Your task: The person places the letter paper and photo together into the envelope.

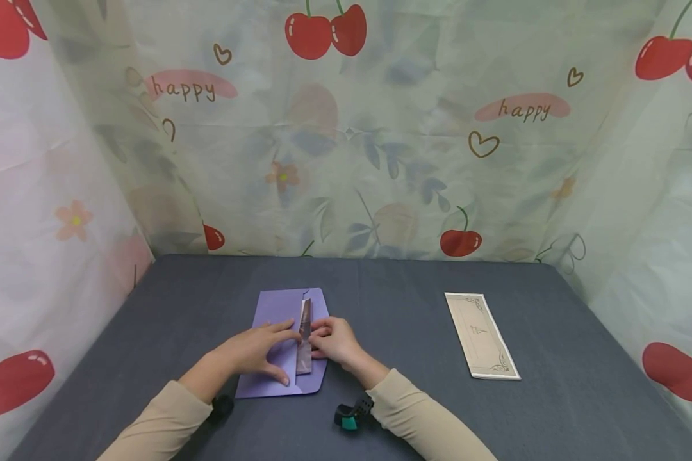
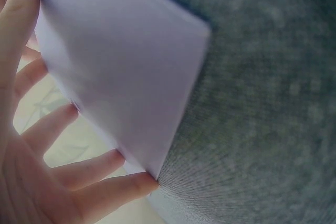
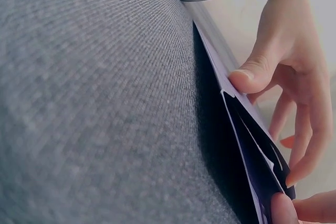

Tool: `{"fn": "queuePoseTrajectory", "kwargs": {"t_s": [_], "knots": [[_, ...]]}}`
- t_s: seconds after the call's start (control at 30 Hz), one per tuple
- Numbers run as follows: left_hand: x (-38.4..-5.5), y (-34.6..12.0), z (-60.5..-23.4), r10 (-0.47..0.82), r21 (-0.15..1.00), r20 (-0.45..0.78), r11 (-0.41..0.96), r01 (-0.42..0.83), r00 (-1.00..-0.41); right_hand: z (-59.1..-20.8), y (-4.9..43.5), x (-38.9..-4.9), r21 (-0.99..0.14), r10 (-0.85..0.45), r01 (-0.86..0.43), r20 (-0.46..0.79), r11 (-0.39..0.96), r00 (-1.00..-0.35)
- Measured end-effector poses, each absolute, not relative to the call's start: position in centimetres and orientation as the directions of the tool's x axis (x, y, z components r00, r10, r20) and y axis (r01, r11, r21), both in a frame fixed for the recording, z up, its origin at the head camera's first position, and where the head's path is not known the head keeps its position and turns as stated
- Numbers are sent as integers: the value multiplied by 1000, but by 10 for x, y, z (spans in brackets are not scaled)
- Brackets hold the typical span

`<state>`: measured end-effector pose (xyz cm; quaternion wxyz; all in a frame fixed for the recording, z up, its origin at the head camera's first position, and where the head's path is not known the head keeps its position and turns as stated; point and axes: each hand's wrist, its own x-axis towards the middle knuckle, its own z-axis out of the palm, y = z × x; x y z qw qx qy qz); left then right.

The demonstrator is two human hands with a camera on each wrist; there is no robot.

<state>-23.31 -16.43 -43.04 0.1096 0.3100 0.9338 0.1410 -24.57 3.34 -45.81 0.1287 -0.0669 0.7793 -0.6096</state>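
Observation:
A light purple envelope (image 1: 277, 304) lies on the dark table, its flap spread out to the right. From its opening shows a narrow strip of a printed card (image 1: 304, 362), dark with a pale edge; the rest is hidden inside. My left hand (image 1: 259, 351) rests on the envelope's left part, fingers spread and fairly straight. In the left wrist view its fingertips meet the envelope's (image 2: 126, 61) edge. At the opening, my right hand (image 1: 336, 339) pinches the card's right edge. The right wrist view shows its thumb (image 3: 283, 209) at the parted envelope mouth.
To the right lies a cream paper (image 1: 481, 336) with ornamental corners. Black wrist-worn devices show beneath both forearms, the right one (image 1: 353, 415) with a teal part. A printed curtain (image 1: 380, 160) with cherries and hearts encloses the table (image 1: 398, 301) at the back and sides.

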Motion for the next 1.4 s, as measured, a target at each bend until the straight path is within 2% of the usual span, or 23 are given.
{"fn": "queuePoseTrajectory", "kwargs": {"t_s": [1.4], "knots": [[-230, -164, -429, 628, 350, -96, 748, 564, -773, -455, 20, -241, -969, -249, 67, -127, 236, -960]]}}
